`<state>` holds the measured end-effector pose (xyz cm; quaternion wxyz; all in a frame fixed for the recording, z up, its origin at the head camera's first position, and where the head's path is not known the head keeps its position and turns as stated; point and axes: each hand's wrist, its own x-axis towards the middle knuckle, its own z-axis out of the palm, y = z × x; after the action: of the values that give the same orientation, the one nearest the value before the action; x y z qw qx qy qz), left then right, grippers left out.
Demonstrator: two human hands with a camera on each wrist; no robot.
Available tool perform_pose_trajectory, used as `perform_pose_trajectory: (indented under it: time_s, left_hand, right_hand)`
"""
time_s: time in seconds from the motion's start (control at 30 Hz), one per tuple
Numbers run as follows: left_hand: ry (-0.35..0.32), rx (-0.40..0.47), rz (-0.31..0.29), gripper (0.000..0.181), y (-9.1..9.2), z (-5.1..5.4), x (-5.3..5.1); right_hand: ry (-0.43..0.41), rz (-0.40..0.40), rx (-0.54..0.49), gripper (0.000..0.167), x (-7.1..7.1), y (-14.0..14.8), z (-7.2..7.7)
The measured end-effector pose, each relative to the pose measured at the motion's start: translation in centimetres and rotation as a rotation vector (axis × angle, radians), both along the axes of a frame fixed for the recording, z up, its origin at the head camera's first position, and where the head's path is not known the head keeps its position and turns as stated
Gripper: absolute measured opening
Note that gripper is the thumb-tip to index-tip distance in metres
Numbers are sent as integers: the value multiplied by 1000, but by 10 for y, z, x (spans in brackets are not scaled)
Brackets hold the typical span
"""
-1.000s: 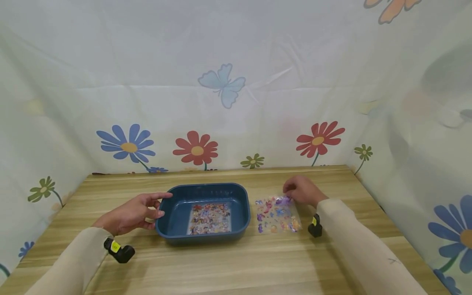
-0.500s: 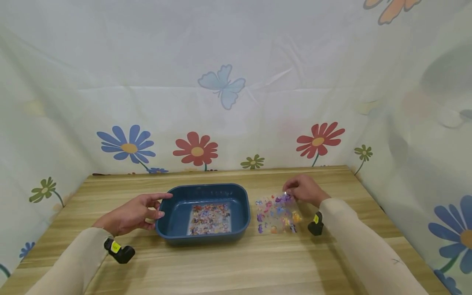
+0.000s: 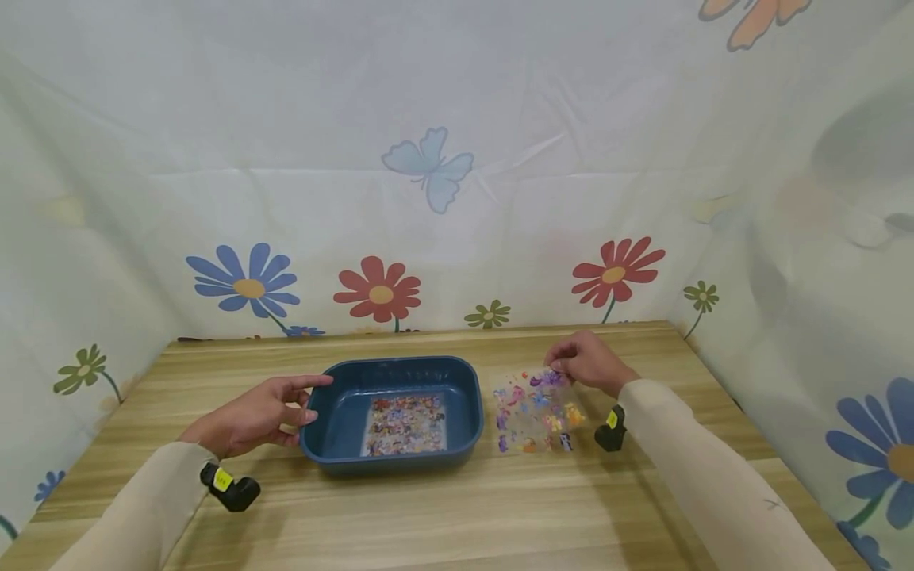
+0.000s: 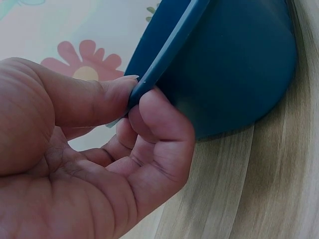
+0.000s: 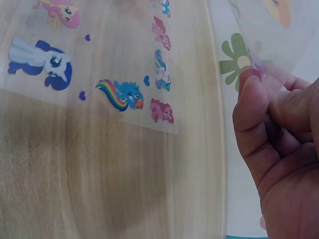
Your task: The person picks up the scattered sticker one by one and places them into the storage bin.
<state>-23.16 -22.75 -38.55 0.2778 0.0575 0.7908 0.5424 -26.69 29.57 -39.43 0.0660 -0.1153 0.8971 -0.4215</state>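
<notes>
A clear sticker sheet (image 3: 531, 408) printed with small colourful ponies lies right of the blue plastic basin (image 3: 464, 444). My right hand (image 3: 589, 363) pinches its far right corner between thumb and curled forefinger, holding that corner off the table. In the right wrist view, pony stickers (image 5: 119, 94) show over the wood; whether more than one sheet lies there I cannot tell. My left hand (image 3: 250, 412) grips the left rim of the basin, thumb over the edge and fingers beneath, as the left wrist view shows. A second sheet (image 3: 405, 426), densely covered in small pictures, lies flat inside the basin.
The wood-grain table (image 3: 428, 523) carries the basin and the sheet near its middle. A white cloth (image 3: 286, 198) printed with flowers and butterflies hangs behind the table and along both sides. Black cameras sit on both wrists.
My right hand has risen slightly, lifting the far edge of the sticker sheet with it. My left hand and the basin have stayed in place.
</notes>
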Motion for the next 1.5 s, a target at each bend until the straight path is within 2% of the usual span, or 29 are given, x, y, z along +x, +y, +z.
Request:
perform_pose_trajectory:
  time_s: [0.4,0.63,1.5]
  left_hand:
    - [8,-12,-9,71,0,0,1]
    - [11,-13,-10,71,0,1,1]
    - [20,-4,3,71,0,-2,1]
  right_hand:
    - [-13,4,-54,16,4,-7,12]
    - [-24,14,-51,17,5,-15,20]
    - [-35,95,-140,17,4,-55,26]
